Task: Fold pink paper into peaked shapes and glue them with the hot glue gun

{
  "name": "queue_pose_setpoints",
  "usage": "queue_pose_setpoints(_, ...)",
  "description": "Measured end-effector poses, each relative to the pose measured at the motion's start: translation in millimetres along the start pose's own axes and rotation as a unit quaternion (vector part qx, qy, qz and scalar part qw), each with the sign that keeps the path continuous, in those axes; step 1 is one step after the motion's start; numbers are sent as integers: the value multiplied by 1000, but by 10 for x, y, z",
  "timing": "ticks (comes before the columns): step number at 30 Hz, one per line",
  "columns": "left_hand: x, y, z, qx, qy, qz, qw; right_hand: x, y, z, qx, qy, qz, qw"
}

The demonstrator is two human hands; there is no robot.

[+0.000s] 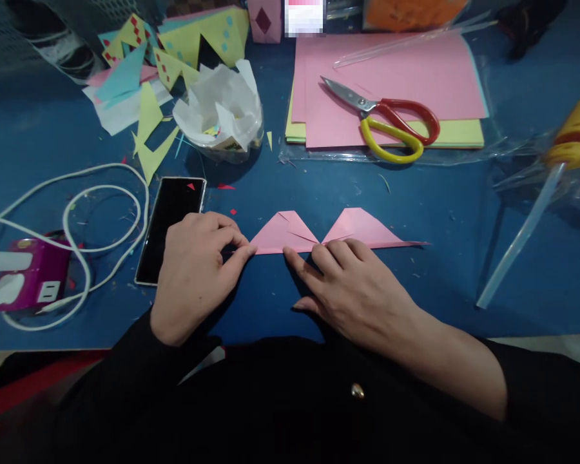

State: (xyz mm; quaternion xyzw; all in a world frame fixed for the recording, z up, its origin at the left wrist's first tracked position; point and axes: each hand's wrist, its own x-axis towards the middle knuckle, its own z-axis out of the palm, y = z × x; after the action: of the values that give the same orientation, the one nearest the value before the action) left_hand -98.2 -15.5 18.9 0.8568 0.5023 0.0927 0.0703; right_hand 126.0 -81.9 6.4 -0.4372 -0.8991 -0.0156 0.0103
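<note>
A strip of pink folded paper (pixel 285 233) lies on the blue table in front of me, with two peaks and a long creased lower edge. At its left end my left hand (pixel 198 264) pinches the tip between thumb and fingers. My right hand (pixel 352 283) rests on the lower edge near the notch between the peaks. Its index finger presses the paper down, the other fingers are partly bent, and the thumb is apart on the table. The paper's right end tapers to a thin point. A phone (pixel 162 219) lies partly under my left hand.
Scissors (pixel 362 103) lie on pink and yellow sheets (pixel 444 71). A paper-lined tub (pixel 222 109) holds scraps. Cut paper pieces (pixel 154 142) lie behind the phone. A white cable (pixel 82 258) loops beside a purple charger (pixel 33 277). A yellow glue gun (pixel 577 135) sits right, glue stick protruding.
</note>
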Motion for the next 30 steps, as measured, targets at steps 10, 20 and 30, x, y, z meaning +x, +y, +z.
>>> queue_pose_setpoints(10, -129, -109, -63, 86, 11, -6, 996, 69, -74, -18, -24, -8, 11, 1000)
queue_pose_setpoints(20, -445, 363, 164, 36, 58, 166, 984, 64, -76, 23, -16, 27, 12, 999)
queue_pose_setpoints(30, -425, 563, 276, 93, 39, 152, 983, -120, -26, 106, -5, 78, -4, 997)
